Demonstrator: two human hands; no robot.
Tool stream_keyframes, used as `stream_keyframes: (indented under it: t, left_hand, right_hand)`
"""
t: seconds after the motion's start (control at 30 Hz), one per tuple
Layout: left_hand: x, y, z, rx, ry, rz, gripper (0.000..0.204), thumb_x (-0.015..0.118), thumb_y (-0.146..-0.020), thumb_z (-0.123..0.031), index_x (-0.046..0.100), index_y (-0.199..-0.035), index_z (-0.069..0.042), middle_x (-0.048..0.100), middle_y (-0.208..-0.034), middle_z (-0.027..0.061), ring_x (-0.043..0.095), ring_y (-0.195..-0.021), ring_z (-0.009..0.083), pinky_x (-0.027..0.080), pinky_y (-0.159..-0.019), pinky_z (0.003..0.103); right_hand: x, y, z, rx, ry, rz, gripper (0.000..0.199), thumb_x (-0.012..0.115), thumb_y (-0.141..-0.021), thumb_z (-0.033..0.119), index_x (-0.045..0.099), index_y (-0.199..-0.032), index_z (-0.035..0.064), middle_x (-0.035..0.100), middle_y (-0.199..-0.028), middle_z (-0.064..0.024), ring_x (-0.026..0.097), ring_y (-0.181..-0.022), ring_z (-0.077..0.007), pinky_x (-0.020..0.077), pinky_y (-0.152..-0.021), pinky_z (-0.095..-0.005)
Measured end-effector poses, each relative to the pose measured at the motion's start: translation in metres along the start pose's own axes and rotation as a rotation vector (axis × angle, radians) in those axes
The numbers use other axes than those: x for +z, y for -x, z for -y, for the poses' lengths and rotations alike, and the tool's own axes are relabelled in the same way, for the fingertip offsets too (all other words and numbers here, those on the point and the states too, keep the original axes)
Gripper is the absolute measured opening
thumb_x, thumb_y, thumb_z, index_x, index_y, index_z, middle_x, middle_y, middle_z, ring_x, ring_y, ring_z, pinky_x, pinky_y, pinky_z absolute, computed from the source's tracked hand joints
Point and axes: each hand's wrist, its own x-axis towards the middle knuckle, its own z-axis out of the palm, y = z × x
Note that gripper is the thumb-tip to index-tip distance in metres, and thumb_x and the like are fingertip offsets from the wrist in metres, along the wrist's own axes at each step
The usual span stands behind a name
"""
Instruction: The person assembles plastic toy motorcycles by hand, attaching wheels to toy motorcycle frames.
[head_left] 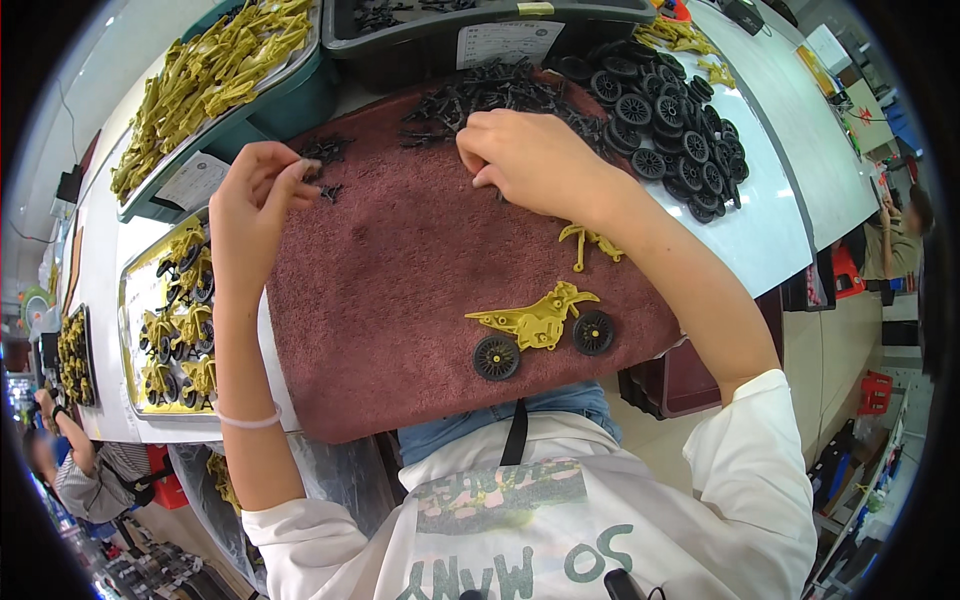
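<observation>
Nearest us on the maroon felt mat [400,300] lies a half-built yellow plastic toy motorbike with two black spoked wheels [540,330]. Beyond it, our left hand [255,195] pinches a tiny black plastic part [312,172] between fingertips. Our right hand [530,155] curls closed over the pile of small black plastic pieces [480,95]. We judge these light, stiff, and best taken by their edges.

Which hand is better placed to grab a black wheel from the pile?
Right, probably. The right hand rests at the far edge of the brown mat, right beside the black wheels. The left hand is raised, pinching a small black part.
</observation>
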Motion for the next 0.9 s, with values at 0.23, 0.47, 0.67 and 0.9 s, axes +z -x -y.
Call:
stream_keyframes:
  t: [0.23, 0.47, 0.67, 0.9]
  left_hand:
    - [0.001, 0.054, -0.034, 0.003, 0.085, 0.035, 0.013, 0.063, -0.091, 0.000, 0.064, -0.103, 0.005, 0.067, -0.090, 0.0074, 0.065, -0.082, 0.0126, 0.053, -0.073, 0.024]
    - [0.004, 0.116, -0.044, -0.184, 0.248, -0.048, 0.017, 0.068, -0.086, 0.002, 0.067, -0.103, 0.006, 0.067, -0.085, 0.0089, 0.067, -0.076, 0.0144, 0.056, -0.066, 0.025]
    - [0.031, 0.147, -0.029, -0.216, 0.414, -0.133, 0.011, 0.066, -0.088, 0.001, 0.065, -0.099, 0.005, 0.067, -0.087, 0.0116, 0.068, -0.077, 0.0179, 0.057, -0.068, 0.028]
    - [0.042, 0.177, -0.043, -0.289, 0.436, -0.244, 0.014, 0.064, -0.091, -0.002, 0.060, -0.102, 0.006, 0.067, -0.080, 0.0135, 0.066, -0.067, 0.0181, 0.056, -0.060, 0.028]
  right_hand:
    - [-0.043, 0.045, 0.004, 0.093, -0.266, -0.461, 0.011, 0.056, -0.087, 0.000, 0.059, -0.098, 0.0034, 0.063, -0.090, -0.0085, 0.064, -0.081, -0.0220, 0.0510, -0.072, -0.0337]
    - [-0.038, 0.142, 0.037, 0.440, -1.005, -0.278, 0.016, 0.053, -0.090, -0.005, 0.062, -0.102, 0.0007, 0.060, -0.092, -0.0035, 0.058, -0.078, -0.0077, 0.0469, -0.067, -0.0217]
    - [0.001, 0.156, 0.061, 0.464, -1.039, -0.353, 0.019, 0.057, -0.086, -0.008, 0.065, -0.102, -0.0002, 0.060, -0.102, -0.0066, 0.062, -0.087, -0.0118, 0.0502, -0.074, -0.0226]
    - [0.022, 0.133, 0.100, 0.447, -1.185, -0.424, 0.020, 0.060, -0.085, -0.009, 0.065, -0.102, -0.0001, 0.059, -0.104, -0.0068, 0.063, -0.090, -0.0124, 0.0515, -0.075, -0.0238]
